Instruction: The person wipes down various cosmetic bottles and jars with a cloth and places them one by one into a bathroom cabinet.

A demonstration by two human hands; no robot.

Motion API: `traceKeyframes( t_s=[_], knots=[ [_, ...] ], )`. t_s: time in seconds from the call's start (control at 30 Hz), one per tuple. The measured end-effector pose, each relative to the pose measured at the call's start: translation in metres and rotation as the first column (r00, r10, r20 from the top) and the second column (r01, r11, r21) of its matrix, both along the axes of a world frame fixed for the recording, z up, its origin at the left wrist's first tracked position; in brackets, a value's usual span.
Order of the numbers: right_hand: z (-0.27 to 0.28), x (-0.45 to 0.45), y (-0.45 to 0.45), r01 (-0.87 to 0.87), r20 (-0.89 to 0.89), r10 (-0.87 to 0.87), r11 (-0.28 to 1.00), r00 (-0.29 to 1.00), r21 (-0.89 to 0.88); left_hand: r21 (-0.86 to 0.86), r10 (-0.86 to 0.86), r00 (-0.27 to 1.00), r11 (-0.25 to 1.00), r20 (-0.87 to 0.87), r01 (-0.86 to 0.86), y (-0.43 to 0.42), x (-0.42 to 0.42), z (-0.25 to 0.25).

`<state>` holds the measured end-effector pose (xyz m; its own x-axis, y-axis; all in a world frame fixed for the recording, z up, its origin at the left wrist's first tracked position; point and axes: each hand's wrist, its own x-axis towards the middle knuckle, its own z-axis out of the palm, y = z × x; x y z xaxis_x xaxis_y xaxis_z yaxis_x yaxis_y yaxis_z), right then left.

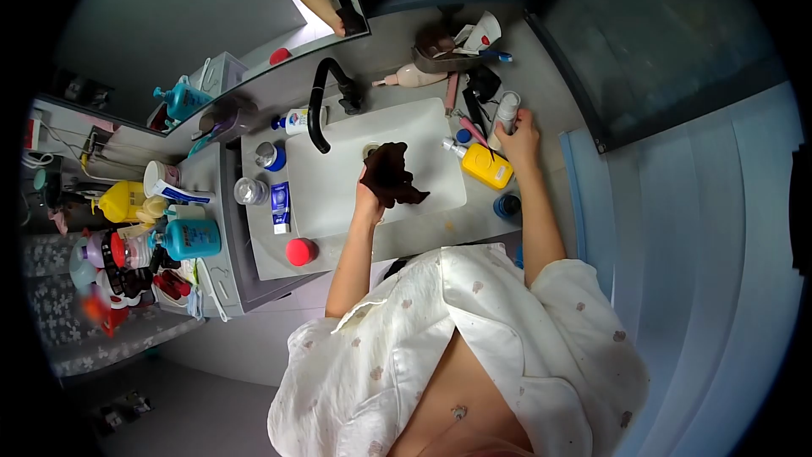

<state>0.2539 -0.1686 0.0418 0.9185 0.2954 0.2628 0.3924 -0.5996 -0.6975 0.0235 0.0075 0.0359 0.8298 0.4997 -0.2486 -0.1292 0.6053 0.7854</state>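
My left hand (368, 201) is closed on a crumpled dark brown cloth (393, 176), held over the white sink (326, 203). Part of the cloth hides the drain. On the right side of the counter, my right hand (520, 137) has its fingers around a small whitish bottle (508, 107); the bottle's lower part is behind the fingers. Just below that hand lies a yellow bottle (488, 167) with a white pump. A pink-handled item (472, 129) and a blue cap (463, 135) are near it.
The black faucet (317, 110) arches over the sink's back edge. A blue tube (281, 207), a clear jar (251, 191) and a red round lid (300, 251) line the left side. A dark blue jar (507, 206) stands at the right front. A basket (444, 59) holds toiletries behind.
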Motion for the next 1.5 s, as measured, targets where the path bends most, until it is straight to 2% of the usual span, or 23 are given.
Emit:
traceKeyframes(
  t_s=[0.1, 0.17, 0.23, 0.27, 0.33, 0.37, 0.43, 0.57, 0.63, 0.67, 0.73, 0.8, 0.87, 0.97, 1.07, 1.17, 1.2, 1.23, 1.3, 1.33, 1.4, 1.43, 1.5],
  knots=[
    [0.013, -0.014, -0.003, -0.044, 0.031, 0.039, 0.985, 0.999, 0.169, 0.131, 0.031, 0.998, 0.991, -0.057, -0.024, -0.006, -0.006, -0.011],
    [0.019, -0.022, 0.001, -0.087, 0.035, 0.081, 0.964, 0.996, 0.251, 0.433, -0.062, 0.990, 0.895, -0.124, 0.110, -0.003, -0.019, -0.032],
    [0.023, -0.030, 0.006, -0.080, -0.117, 0.186, 0.797, 0.976, 0.598, 0.258, 0.069, 0.997, 0.963, 0.045, -0.079, -0.004, -0.027, -0.041],
    [0.029, -0.032, 0.008, -0.088, -0.125, 0.200, 0.799, 0.972, 0.595, 0.222, 0.114, 0.989, 0.966, 0.093, -0.132, -0.007, -0.028, -0.018],
    [0.044, -0.035, 0.013, 0.041, -0.393, 0.426, 0.635, 0.815, 0.771, 0.166, 0.175, 0.962, 0.963, 0.208, -0.211, -0.004, -0.034, 0.002],
    [0.045, -0.036, 0.016, 0.031, -0.398, 0.440, 0.639, 0.805, 0.769, 0.168, 0.232, 0.929, 0.943, 0.287, -0.287, -0.007, -0.032, 0.025],
    [0.046, -0.038, 0.024, 0.111, -0.402, 0.631, 0.449, 0.663, 0.887, 0.090, 0.159, 0.876, 0.971, 0.455, -0.222, -0.012, -0.038, 0.060],
    [0.059, -0.050, 0.037, 0.105, -0.396, 0.735, 0.410, 0.551, 0.906, 0.205, 0.144, 0.854, 0.938, 0.501, -0.278, -0.017, -0.057, 0.084],
    [0.063, -0.055, 0.042, 0.117, -0.377, 0.786, 0.370, 0.489, 0.922, 0.230, 0.207, 0.876, 0.915, 0.436, -0.331, -0.015, -0.078, 0.070],
    [0.059, -0.055, 0.043, 0.085, -0.353, 0.835, 0.351, 0.423, 0.932, 0.419, 0.219, 0.944, 0.854, 0.246, -0.308, -0.015, -0.087, 0.067],
    [0.054, -0.057, 0.044, 0.072, -0.352, 0.847, 0.353, 0.399, 0.933, 0.664, 0.274, 0.959, 0.730, -0.066, -0.163, -0.017, -0.100, 0.058],
    [0.050, -0.062, 0.048, 0.060, -0.347, 0.858, 0.352, 0.378, 0.934, 0.840, 0.192, 0.934, 0.517, -0.300, 0.163, -0.008, -0.121, 0.022],
    [0.045, -0.067, 0.052, 0.015, -0.356, 0.870, 0.373, 0.342, 0.928, 0.836, 0.177, 0.839, 0.322, -0.515, 0.445, -0.010, -0.131, -0.004],
    [0.036, -0.078, 0.061, -0.021, -0.390, 0.864, 0.418, 0.320, 0.908, 0.720, 0.256, 0.702, -0.030, -0.665, 0.693, -0.014, -0.140, -0.041],
    [0.021, -0.090, 0.072, -0.092, -0.417, 0.845, 0.469, 0.335, 0.878, 0.747, 0.331, 0.733, -0.110, -0.594, 0.656, -0.018, -0.142, -0.046],
    [0.006, -0.103, 0.083, -0.154, -0.463, 0.810, 0.541, 0.359, 0.827, 0.665, 0.429, 0.603, -0.008, -0.673, 0.747, -0.017, -0.134, -0.028],
    [-0.004, -0.105, 0.088, -0.262, -0.425, 0.810, 0.548, 0.404, 0.794, 0.634, 0.458, 0.529, 0.105, -0.715, 0.766, -0.016, -0.122, -0.011],
    [-0.013, -0.109, 0.093, -0.365, -0.382, 0.810, 0.554, 0.446, 0.748, 0.636, 0.460, 0.530, 0.104, -0.712, 0.765, -0.015, -0.113, -0.001],
    [-0.028, -0.118, 0.104, -0.421, -0.321, 0.826, 0.523, 0.463, 0.741, 0.935, 0.475, 0.806, 0.208, -0.353, 0.287, -0.009, -0.095, 0.010],
    [-0.032, -0.125, 0.109, -0.435, -0.316, 0.839, 0.509, 0.443, 0.743, 0.936, 0.475, 0.807, 0.205, -0.351, 0.287, -0.006, -0.082, 0.009],
    [-0.039, -0.138, 0.119, -0.462, -0.283, 0.871, 0.459, 0.401, 0.759, 0.984, 0.444, 0.890, 0.174, -0.102, 0.026, 0.001, -0.055, 0.006],
    [-0.045, -0.143, 0.124, -0.463, -0.281, 0.871, 0.459, 0.404, 0.758, 0.985, 0.442, 0.891, 0.172, -0.100, 0.025, 0.006, -0.046, 0.001],
    [-0.050, -0.150, 0.134, -0.546, -0.330, 0.876, 0.478, 0.352, 0.687, 0.932, 0.467, 0.853, 0.357, -0.233, 0.060, 0.019, -0.034, -0.021]
  ],
)
